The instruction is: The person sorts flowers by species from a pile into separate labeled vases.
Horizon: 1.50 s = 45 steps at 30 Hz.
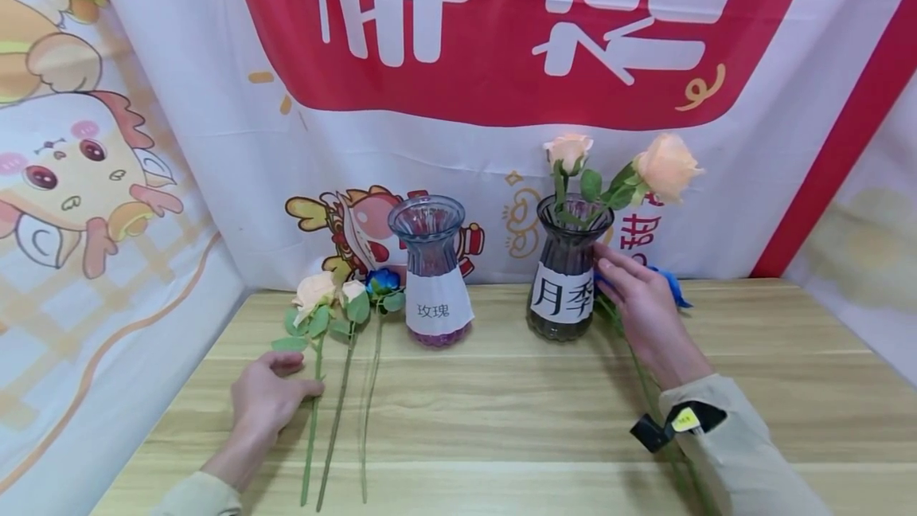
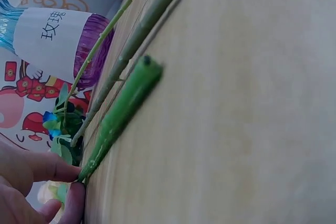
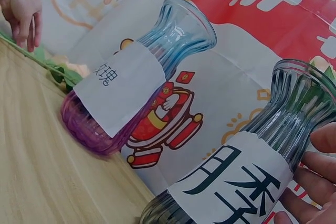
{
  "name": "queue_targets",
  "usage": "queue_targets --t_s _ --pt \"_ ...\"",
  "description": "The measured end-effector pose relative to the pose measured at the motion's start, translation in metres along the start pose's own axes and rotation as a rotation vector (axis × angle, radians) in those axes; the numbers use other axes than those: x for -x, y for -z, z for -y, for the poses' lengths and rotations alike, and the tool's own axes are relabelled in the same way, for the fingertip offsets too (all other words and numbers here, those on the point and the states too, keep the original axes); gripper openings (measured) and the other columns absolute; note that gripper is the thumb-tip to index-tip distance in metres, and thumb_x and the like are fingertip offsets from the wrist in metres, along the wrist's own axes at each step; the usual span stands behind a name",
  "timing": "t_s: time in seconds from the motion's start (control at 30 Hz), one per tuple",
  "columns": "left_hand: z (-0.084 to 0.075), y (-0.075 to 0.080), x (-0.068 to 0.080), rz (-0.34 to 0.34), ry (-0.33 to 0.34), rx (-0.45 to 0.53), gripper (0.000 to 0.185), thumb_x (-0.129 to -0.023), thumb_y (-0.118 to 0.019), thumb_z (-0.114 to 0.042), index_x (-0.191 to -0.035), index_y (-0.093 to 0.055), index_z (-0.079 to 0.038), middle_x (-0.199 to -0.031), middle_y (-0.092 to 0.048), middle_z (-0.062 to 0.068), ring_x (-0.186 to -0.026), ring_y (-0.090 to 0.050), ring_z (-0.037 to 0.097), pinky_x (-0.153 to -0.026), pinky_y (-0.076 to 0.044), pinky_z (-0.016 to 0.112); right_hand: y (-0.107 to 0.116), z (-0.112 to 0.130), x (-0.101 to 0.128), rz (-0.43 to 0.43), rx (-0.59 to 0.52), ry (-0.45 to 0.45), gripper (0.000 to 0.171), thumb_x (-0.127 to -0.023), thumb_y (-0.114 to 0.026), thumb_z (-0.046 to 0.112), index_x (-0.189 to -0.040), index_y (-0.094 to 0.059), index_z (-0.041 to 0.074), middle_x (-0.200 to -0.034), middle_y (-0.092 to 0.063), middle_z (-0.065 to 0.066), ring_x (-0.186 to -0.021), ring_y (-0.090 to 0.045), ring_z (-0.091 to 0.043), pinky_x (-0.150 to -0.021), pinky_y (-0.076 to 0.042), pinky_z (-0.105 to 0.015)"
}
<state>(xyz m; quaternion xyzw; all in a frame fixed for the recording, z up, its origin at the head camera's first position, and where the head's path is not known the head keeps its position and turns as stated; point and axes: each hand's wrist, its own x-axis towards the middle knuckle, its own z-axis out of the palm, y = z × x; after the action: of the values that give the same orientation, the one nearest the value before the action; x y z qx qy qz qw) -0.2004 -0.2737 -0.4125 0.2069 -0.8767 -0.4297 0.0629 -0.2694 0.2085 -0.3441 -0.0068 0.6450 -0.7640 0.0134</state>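
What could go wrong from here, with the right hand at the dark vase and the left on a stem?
1. The dark vase holds two tall peach roses leaning right; the right hand touching its side might tip it.
2. The left hand fingers the leftmost stem; two more stems lie close beside, so lifting one could drag the others.
3. A blue flower lies mostly hidden behind the right hand and could get knocked.

Light wooden table [image 1: 501,420]: two labelled glass vases [image 1: 432,273] standing, three loose flowers [image 1: 344,373] lying left.
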Motion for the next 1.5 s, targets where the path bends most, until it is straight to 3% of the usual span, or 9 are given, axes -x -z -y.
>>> queue_targets --t_s 0.1,0.2,0.33,0.47,0.57,0.7,1.0,1.23,1.5 --pt "0.000 0.000 -0.001 0.004 -0.002 0.007 0.070 -0.072 -0.091 -0.013 -0.136 -0.065 0.000 -0.131 -0.074 0.020 -0.122 -0.069 0.043 -0.119 -0.039 0.063 0.000 0.000 0.001 0.001 0.004 -0.004 0.061 -0.111 -0.056 0.031 -0.166 -0.033 0.014 -0.177 -0.027 0.002 -0.165 -0.022 -0.020 -0.136 -0.022 -0.042" --pt "0.000 0.002 -0.002 0.024 0.017 0.032 0.066 -0.074 -0.088 -0.014 -0.136 -0.068 -0.002 -0.119 -0.080 0.015 -0.096 -0.080 0.029 -0.114 -0.044 0.062 0.001 0.000 0.001 0.000 0.000 -0.006 0.061 -0.112 -0.055 0.030 -0.166 -0.033 0.014 -0.177 -0.027 0.001 -0.165 -0.022 -0.020 -0.136 -0.021 -0.043" --pt "-0.003 0.008 -0.003 0.075 0.061 0.114 0.060 -0.083 -0.084 -0.016 -0.138 -0.067 -0.002 -0.127 -0.076 0.017 -0.076 -0.077 0.010 -0.096 -0.060 0.035 0.001 0.000 0.000 -0.002 -0.003 -0.008 0.061 -0.111 -0.056 0.031 -0.166 -0.034 0.014 -0.177 -0.028 0.001 -0.165 -0.024 -0.020 -0.136 -0.021 -0.043" --pt "-0.014 0.016 -0.006 0.145 0.074 0.277 0.061 -0.089 -0.082 -0.012 -0.144 -0.060 0.002 -0.127 -0.075 0.020 -0.079 -0.078 0.008 -0.077 -0.061 0.016 0.001 0.001 0.000 -0.004 -0.006 0.004 0.060 -0.111 -0.056 0.029 -0.165 -0.035 0.012 -0.176 -0.029 0.000 -0.164 -0.026 -0.021 -0.136 -0.023 -0.042" --pt "-0.028 0.021 -0.008 0.196 0.073 0.416 0.065 -0.092 -0.079 -0.007 -0.150 -0.051 0.007 -0.103 -0.081 0.009 -0.081 -0.078 0.008 -0.080 -0.063 0.020 0.001 0.001 0.000 -0.002 -0.006 0.022 0.059 -0.112 -0.055 0.025 -0.165 -0.035 0.011 -0.176 -0.030 -0.003 -0.164 -0.027 -0.022 -0.135 -0.025 -0.041" --pt "-0.048 0.024 -0.009 0.229 0.072 0.590 0.071 -0.094 -0.075 0.000 -0.156 -0.040 0.009 -0.093 -0.078 -0.003 -0.082 -0.078 0.008 -0.085 -0.065 0.025 0.003 0.001 0.001 0.003 -0.003 0.029 0.059 -0.112 -0.055 0.025 -0.165 -0.034 0.010 -0.176 -0.029 -0.003 -0.164 -0.027 -0.023 -0.135 -0.025 -0.041" --pt "-0.092 0.011 -0.004 0.157 0.066 0.825 0.067 -0.093 -0.071 0.008 -0.154 -0.042 0.005 -0.086 -0.078 -0.003 -0.081 -0.079 0.011 -0.086 -0.065 0.028 0.004 0.000 0.000 0.005 0.003 0.025 0.060 -0.112 -0.055 0.027 -0.165 -0.033 0.010 -0.177 -0.028 -0.003 -0.164 -0.026 -0.023 -0.135 -0.023 -0.042" --pt "-0.114 -0.007 0.001 0.087 0.079 0.989 0.039 -0.095 -0.071 0.008 -0.129 -0.055 -0.002 -0.088 -0.081 0.001 -0.081 -0.081 0.013 -0.085 -0.065 0.029 0.003 -0.001 0.000 0.006 -0.001 0.020 0.061 -0.111 -0.057 0.030 -0.165 -0.035 0.010 -0.176 -0.031 -0.003 -0.163 -0.028 -0.022 -0.135 -0.023 -0.042" --pt "-0.138 -0.016 0.012 0.040 0.032 1.125 0.023 -0.099 -0.068 0.004 -0.118 -0.055 0.000 -0.093 -0.083 0.005 -0.086 -0.082 0.019 -0.087 -0.065 0.032 0.002 -0.002 -0.001 0.003 0.005 0.022 0.060 -0.112 -0.056 0.029 -0.165 -0.035 0.010 -0.176 -0.031 -0.004 -0.163 -0.029 -0.022 -0.135 -0.024 -0.042"
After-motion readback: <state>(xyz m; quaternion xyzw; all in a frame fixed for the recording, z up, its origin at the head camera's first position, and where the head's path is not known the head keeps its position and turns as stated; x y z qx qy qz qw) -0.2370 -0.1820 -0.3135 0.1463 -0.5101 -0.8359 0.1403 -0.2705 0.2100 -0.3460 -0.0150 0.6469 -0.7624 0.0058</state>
